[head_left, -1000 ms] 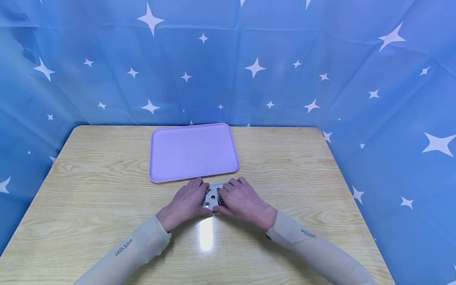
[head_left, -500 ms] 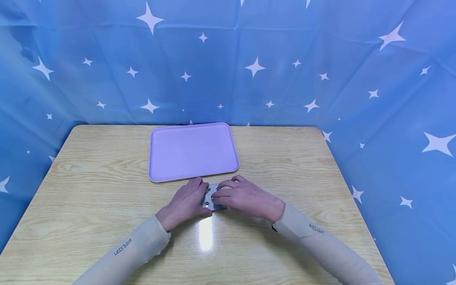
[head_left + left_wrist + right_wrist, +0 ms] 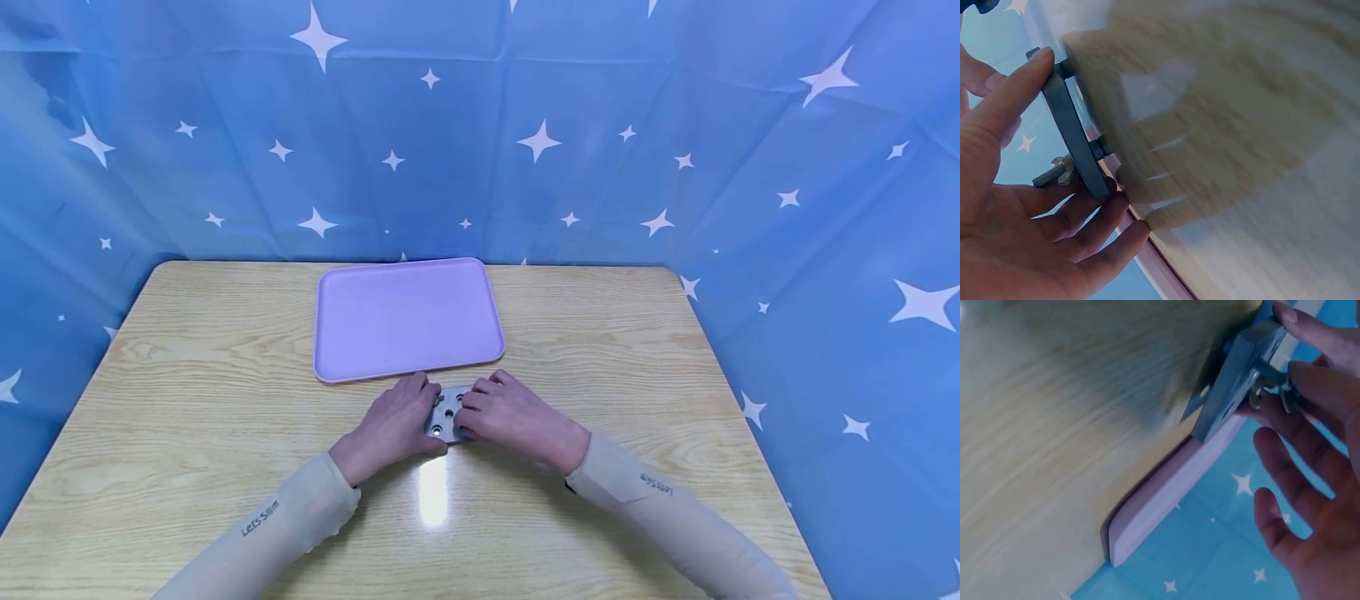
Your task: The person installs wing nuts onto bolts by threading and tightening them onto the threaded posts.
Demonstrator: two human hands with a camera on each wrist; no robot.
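Note:
A grey metal plate (image 3: 442, 417) with several holes lies between the two hands, in front of the tray. My left hand (image 3: 393, 421) grips it by its edges, thumb on the near edge and fingers at the far one. In the left wrist view, a wing nut (image 3: 1065, 170) on a threaded bolt stands beside the left fingers, and bolt heads (image 3: 1104, 146) hold the plate's underside off the tabletop. My right hand (image 3: 510, 418) pinches a second wing nut (image 3: 1256, 394) on its bolt; in the head view the curled fingers hide it.
Just behind the plate is a shallow purple tray (image 3: 408, 321), its near rim close to the fingertips. The wooden table (image 3: 600, 333) reaches back to a blue star-patterned curtain (image 3: 480, 150), which also hangs along both sides.
My right hand loosened from the wing nut, its fingers spreading over the plate and shifting right, then curled in on it again. The left hand and plate stayed in place.

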